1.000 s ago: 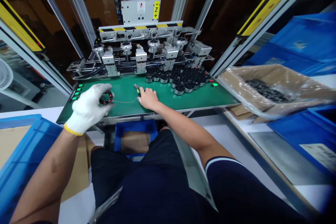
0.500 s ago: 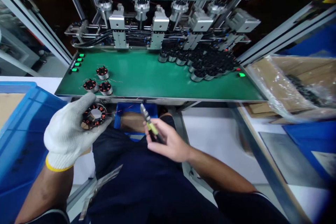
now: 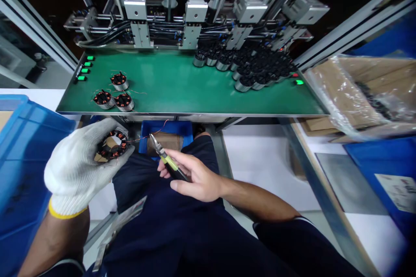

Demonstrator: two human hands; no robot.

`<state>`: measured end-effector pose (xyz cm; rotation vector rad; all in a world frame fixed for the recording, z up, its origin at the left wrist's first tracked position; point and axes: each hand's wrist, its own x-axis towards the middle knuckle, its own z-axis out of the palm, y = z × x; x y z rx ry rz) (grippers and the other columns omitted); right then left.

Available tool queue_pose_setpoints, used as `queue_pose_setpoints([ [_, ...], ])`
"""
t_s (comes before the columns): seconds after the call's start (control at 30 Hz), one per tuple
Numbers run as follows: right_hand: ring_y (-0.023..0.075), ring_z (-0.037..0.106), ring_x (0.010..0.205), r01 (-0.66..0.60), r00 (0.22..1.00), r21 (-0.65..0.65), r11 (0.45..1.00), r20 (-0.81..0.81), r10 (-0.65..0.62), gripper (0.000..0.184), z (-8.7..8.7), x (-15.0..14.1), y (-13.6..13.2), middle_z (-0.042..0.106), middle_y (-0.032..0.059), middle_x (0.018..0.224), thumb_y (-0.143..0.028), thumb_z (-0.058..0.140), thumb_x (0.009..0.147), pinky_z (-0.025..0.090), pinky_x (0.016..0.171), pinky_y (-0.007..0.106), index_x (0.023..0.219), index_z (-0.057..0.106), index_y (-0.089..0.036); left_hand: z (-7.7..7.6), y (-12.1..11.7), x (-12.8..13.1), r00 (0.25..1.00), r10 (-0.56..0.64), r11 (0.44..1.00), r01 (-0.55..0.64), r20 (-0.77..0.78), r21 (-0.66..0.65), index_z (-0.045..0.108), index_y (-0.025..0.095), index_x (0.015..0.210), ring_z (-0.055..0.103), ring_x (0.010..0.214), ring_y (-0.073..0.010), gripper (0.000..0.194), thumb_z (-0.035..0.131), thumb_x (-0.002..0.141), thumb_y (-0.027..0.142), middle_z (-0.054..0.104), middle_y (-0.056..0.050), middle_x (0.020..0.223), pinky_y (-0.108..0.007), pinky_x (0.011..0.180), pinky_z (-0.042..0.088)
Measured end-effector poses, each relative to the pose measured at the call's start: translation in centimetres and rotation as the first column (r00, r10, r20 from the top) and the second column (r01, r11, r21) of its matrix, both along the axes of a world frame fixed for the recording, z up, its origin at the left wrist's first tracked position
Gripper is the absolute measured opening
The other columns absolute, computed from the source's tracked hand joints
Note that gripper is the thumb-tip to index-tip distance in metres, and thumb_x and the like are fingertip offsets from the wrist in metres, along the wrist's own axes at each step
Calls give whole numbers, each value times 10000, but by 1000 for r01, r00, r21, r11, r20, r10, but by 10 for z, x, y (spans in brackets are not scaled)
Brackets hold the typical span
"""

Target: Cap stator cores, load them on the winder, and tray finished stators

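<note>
My left hand (image 3: 78,164), in a white knit glove, grips a ring-shaped wound stator (image 3: 112,146) with copper coils, held over my lap below the table edge. A thin copper wire (image 3: 143,137) runs from the stator toward the jaws of small yellow-handled cutters (image 3: 164,158). My bare right hand (image 3: 191,177) holds those cutters, tips pointing at the stator. Three more wound stators (image 3: 112,93) stand on the left of the green table (image 3: 182,91).
A cluster of several dark unwound stators (image 3: 250,71) sits at the table's back right, before a winding machine (image 3: 195,4). Green lit buttons (image 3: 83,68) line the left edge. A blue bin (image 3: 167,132) lies under the table; a bagged cardboard box (image 3: 364,95) stands right, a blue crate (image 3: 22,160) left.
Both hands came off the green table down to my lap. The left took the stator along; the right picked up the cutters and brought the tips closer to the wire.
</note>
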<state>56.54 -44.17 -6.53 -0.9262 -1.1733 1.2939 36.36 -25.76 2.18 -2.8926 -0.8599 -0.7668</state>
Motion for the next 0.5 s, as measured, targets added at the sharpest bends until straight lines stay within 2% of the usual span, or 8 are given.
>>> queue_pose_setpoints([
  [0.1, 131, 639, 966, 14, 1000, -3, 1000, 24, -14, 698, 5, -2, 1, 605, 102, 1179, -211, 631, 928, 576, 925, 324, 1583, 391, -193, 1, 1, 1, 1000, -3, 1000, 3, -4, -5, 618, 336, 1220, 763, 913, -274, 354, 692, 929, 523, 771, 10, 1109, -385, 758, 571],
  [0.23, 107, 562, 813, 105, 987, -23, 994, 124, -101, 576, 9, -1, 5, 589, 30, 945, -166, 613, 919, 529, 799, 262, 1488, 527, -183, -1, 2, 6, 1000, -6, 1000, 6, 6, -27, 617, 361, 1193, 763, 874, -266, 323, 669, 933, 545, 771, 23, 1060, -389, 739, 578],
  [0.3, 111, 550, 798, 118, 985, -60, 991, 132, -109, 546, 8, 0, 6, 580, 23, 922, -188, 633, 909, 512, 769, 259, 1452, 565, -193, -3, -2, 2, 1000, 5, 998, -5, -7, -67, 615, 370, 1196, 766, 873, -266, 335, 666, 923, 558, 772, 20, 1055, -391, 751, 599],
  [0.4, 116, 558, 755, 117, 991, -138, 983, 81, -107, 549, 4, 2, 1, 600, 39, 978, -283, 654, 938, 515, 721, 266, 1474, 539, -251, -5, -16, -25, 998, 54, 986, -59, -35, -156, 598, 371, 1245, 771, 906, -271, 407, 683, 897, 564, 775, -9, 1087, -393, 806, 634],
  [0.5, 150, 609, 783, 164, 985, -259, 952, 94, -144, 552, -10, 9, -7, 634, 71, 1067, -409, 684, 955, 558, 753, 311, 1479, 524, -343, 4, -28, -74, 982, 184, 961, -188, -38, -202, 587, 367, 1308, 769, 1001, -270, 480, 695, 880, 556, 759, -51, 1179, -375, 848, 649],
])
